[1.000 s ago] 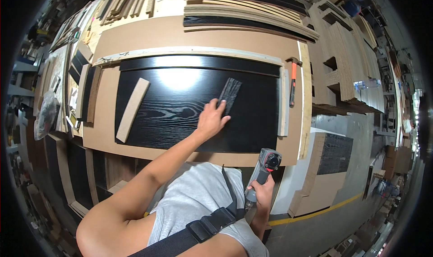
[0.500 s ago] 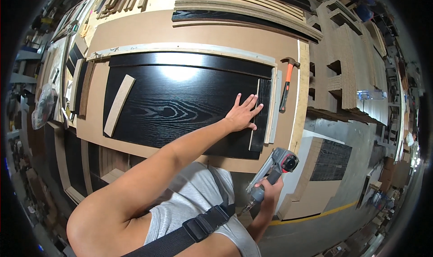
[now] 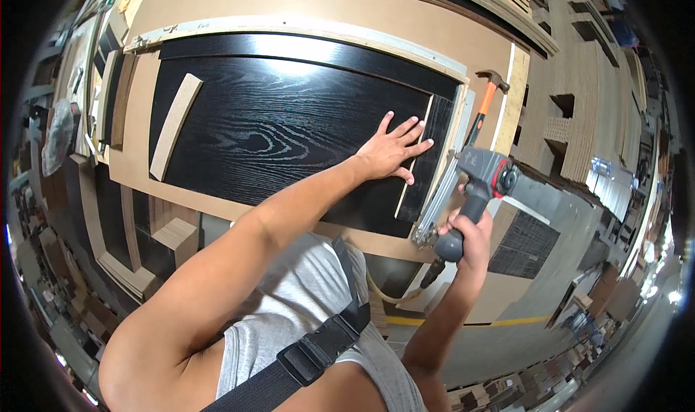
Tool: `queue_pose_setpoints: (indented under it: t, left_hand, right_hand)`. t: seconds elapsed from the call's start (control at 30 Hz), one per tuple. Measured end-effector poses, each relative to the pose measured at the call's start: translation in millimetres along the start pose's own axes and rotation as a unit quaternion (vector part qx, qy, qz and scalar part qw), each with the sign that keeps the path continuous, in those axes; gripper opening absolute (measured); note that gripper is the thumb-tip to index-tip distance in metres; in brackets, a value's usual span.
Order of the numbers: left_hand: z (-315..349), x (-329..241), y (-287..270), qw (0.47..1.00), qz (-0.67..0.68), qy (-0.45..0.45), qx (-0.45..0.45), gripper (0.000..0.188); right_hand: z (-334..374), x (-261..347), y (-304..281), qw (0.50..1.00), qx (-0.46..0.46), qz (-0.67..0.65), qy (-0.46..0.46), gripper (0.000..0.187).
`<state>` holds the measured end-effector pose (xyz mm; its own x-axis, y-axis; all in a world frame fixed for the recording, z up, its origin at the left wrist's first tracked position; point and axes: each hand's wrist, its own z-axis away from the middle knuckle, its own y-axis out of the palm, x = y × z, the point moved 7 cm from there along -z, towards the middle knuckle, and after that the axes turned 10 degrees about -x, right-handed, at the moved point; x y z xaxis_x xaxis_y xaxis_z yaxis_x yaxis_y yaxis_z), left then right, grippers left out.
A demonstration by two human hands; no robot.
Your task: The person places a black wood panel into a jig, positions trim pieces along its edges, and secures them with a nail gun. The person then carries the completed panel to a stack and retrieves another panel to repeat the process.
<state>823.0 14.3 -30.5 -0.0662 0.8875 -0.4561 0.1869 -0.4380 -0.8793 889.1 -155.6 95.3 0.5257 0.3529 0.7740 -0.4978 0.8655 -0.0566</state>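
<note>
My left hand [image 3: 391,151] lies with fingers spread on a black wood-grain panel [image 3: 282,130], its fingertips reaching a narrow black strip [image 3: 428,159] along the panel's right end. In my right hand [image 3: 472,235] is a grey and red nail gun [image 3: 481,184], gripped by the handle. Its nose [image 3: 422,235] is near the panel's lower right corner; whether it touches cannot be made out. Another black strip [image 3: 289,50] runs along the panel's far edge. A short bare wood strip [image 3: 177,126] rests across the panel's left part.
Pale guide strips [image 3: 304,30] border the panel's far side and right end. A claw hammer [image 3: 483,108] with an orange and black handle lies right of them. Stacked boards [image 3: 579,122] stand at the right. A hose [image 3: 394,296] hangs below the nail gun.
My right hand has brought the nail gun up and right, beside the panel's right end. My left hand stays spread on the panel and strip. The whole view has shifted and tilted slightly.
</note>
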Motion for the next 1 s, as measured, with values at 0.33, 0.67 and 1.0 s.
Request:
queue_pose_setpoints:
  t: [0.33, 0.67, 1.0]
  left_hand:
    - [2.4, 1.8, -0.9, 1.000, 0.020, -0.005, -0.016, 0.095]
    - [1.6, 2.1, -0.2, 1.000, 0.014, -0.002, -0.013, 0.095]
    - [3.1, 6.2, -8.1, 0.997, 0.049, -0.022, -0.047, 0.118]
  right_hand:
    - [-84.0, 36.4, 48.9, 0.999, 0.048, 0.019, 0.004, 0.052]
    - [-91.3, 38.7, 58.8, 0.996, 0.045, 0.077, 0.020, 0.046]
    - [-30.7, -13.6, 27.8, 0.997, 0.035, 0.014, 0.068, 0.054]
